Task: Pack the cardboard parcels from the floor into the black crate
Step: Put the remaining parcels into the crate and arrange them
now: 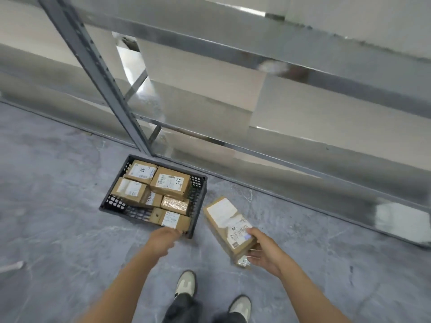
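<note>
The black crate (112, 202) stands on the grey floor and holds several labelled cardboard parcels. My left hand (163, 238) reaches to the crate's near rim, its fingers on the nearest parcel (169, 219) inside. To the right of the crate, my right hand (264, 251) grips the near end of a long cardboard parcel (227, 221) with white labels, thumb on top and fingers underneath. That parcel is outside the crate, tilted, its far end pointing up-left.
A grey metal shelving rack (98, 66) rises right behind the crate, its upright post meeting the floor at the crate's far edge. Low rails (279, 166) run along the right. My two shoes (185, 285) stand below the hands. A pale object (11, 266) lies at the far left.
</note>
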